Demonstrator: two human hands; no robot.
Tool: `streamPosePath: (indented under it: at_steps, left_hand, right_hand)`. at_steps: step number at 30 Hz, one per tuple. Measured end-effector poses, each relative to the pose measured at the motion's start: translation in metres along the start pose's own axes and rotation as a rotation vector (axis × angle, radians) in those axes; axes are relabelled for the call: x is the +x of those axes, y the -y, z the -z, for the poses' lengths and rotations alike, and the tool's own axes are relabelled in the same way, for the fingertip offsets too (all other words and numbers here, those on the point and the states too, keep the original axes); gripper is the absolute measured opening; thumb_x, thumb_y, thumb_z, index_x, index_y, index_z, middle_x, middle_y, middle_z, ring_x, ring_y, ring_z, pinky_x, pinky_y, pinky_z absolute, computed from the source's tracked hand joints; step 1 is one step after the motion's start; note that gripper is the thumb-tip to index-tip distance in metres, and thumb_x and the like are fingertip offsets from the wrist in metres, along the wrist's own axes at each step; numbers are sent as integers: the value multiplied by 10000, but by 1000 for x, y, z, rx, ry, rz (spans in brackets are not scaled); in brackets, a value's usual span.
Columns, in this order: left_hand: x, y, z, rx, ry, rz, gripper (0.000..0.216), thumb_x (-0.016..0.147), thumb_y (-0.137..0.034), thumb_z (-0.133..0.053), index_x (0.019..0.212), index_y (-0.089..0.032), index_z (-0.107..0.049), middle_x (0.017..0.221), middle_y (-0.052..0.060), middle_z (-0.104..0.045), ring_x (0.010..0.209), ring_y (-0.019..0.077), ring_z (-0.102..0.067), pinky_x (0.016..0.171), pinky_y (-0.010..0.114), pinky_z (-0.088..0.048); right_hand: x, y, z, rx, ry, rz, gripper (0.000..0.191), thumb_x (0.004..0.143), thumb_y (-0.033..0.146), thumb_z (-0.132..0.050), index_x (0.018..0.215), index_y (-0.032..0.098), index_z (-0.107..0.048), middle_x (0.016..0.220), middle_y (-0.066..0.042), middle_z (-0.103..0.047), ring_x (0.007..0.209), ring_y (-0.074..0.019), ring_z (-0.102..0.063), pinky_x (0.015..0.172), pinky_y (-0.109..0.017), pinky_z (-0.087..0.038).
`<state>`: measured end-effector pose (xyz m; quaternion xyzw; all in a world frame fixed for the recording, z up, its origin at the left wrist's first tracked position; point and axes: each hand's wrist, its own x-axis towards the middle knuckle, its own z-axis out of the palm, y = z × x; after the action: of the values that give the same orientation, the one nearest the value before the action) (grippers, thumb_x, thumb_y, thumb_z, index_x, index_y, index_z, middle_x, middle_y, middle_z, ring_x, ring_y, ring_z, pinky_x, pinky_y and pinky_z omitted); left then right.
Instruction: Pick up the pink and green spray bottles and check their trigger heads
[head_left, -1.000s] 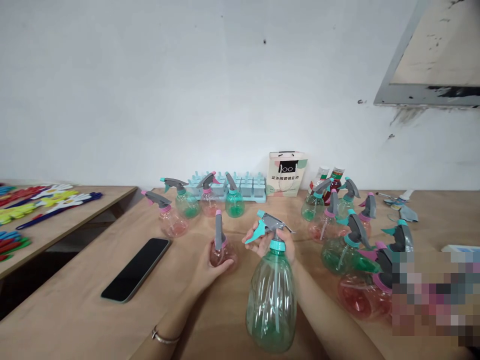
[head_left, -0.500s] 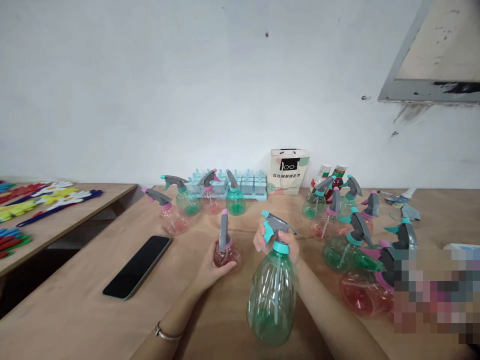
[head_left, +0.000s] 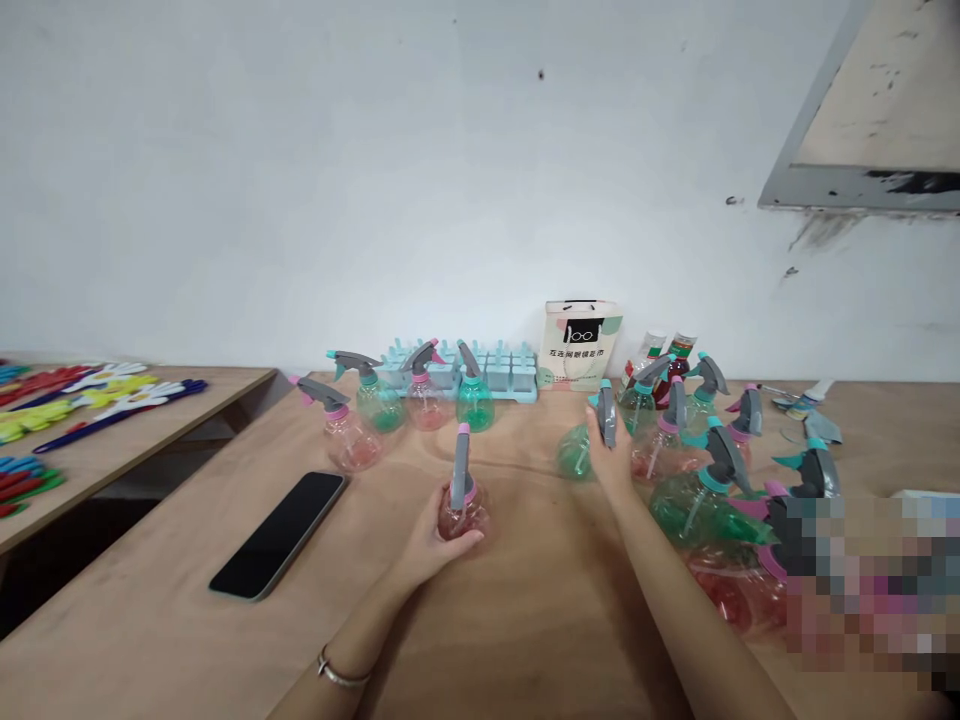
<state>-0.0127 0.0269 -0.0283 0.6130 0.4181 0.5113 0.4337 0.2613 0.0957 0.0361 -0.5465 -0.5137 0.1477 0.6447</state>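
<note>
My left hand (head_left: 426,548) is wrapped round the lower body of a pink spray bottle (head_left: 462,490), which stands upright on the table with its grey head up. My right hand (head_left: 613,458) grips a green spray bottle (head_left: 574,452) around its grey trigger head, near the front left of the right-hand group. The green bottle's neck is hidden behind my fingers, and I cannot tell whether its base touches the table. Close by on the right stand other spray bottles, among them a green one (head_left: 686,505) and a pink one (head_left: 660,448).
A row of spray bottles, including a bright green one (head_left: 475,402), stands before a pale blue mould set (head_left: 517,370). A paper bag (head_left: 581,365) leans near the wall. The black phone (head_left: 279,535) lies left; a second table (head_left: 112,455) holds colourful hand-shaped items.
My right hand has carried the green spray bottle away from me and slightly right, beside the right-hand group. My left hand still holds the pink spray bottle in nearly the same place.
</note>
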Motion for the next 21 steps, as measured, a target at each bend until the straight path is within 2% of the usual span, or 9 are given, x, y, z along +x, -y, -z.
streamPosePath:
  at_steps: [6, 11, 16, 21]
  left_hand:
    - [-1, -2, -1, -63, 15, -9, 562, 615, -372, -836, 1087, -199, -585, 955, 69, -673, 905, 239, -658, 858, 386, -549]
    - [-2, -3, -1, -115, -16, 28, 596, 584, -342, -863, 1094, -191, -592, 1009, 71, -668, 960, 235, -646, 901, 376, -527]
    - [-1, 1, -1, -178, 5, 40, 627, 577, -343, -871, 1116, -192, -587, 999, 68, -664, 947, 237, -646, 904, 387, -522]
    - [-1, 2, -2, -174, 31, 21, 625, 598, -349, -862, 1132, -190, -580, 1004, 75, -662, 955, 242, -646, 914, 397, -519]
  right_hand:
    - [11, -38, -20, -65, -123, 66, 567, 830, 562, -568, 1231, 161, -585, 1097, -135, -693, 1005, -268, -640, 940, -443, -471]
    - [20, -79, -44, -191, -200, 142, 703, 758, 595, -611, 1241, 91, -529, 1160, -222, -626, 1133, -347, -567, 983, -523, -436]
    - [32, -107, -55, -381, -231, 254, 786, 873, 598, -507, 1431, 69, -342, 1418, -286, -438, 1354, -376, -397, 1084, -561, -351]
    - [44, -119, -59, -420, -259, 259, 821, 922, 563, -461, 1490, 21, -219, 1481, -317, -340, 1427, -374, -297, 1135, -562, -293]
